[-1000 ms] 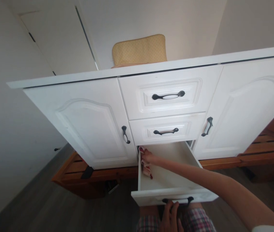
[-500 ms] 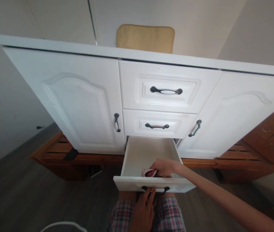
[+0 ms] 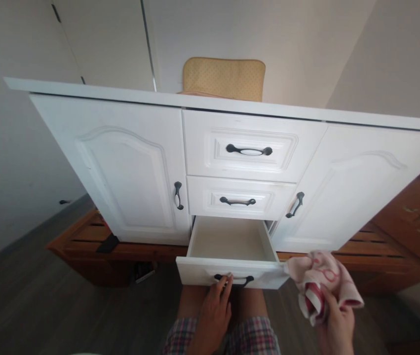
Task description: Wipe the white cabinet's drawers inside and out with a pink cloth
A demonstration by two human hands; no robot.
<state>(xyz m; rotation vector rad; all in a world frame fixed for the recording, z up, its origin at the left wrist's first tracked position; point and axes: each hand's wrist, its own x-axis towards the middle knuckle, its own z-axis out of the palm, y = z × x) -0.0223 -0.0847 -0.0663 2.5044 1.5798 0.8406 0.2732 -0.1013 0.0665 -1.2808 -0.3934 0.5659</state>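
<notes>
The bottom drawer of a white cabinet stands pulled out above my knees, and its inside shows bare. My left hand reaches up to the drawer's front, fingers stretched, with the fingertips resting on the black-and-white drawer handle. To the right of the drawer, my right hand grips a crumpled pink-and-white cloth with red markings. The cloth hangs over the hand, close to the right end of the drawer front, and hides most of the fingers.
Two closed drawers sit above the open one, between a left door and a right door. The cabinet rests on a slatted brown wooden base. A yellow dotted panel rises behind the cabinet top.
My right hand has come out of the drawer with the cloth and moved right. The drawer is pushed in slightly, with my left hand still at its handle.
</notes>
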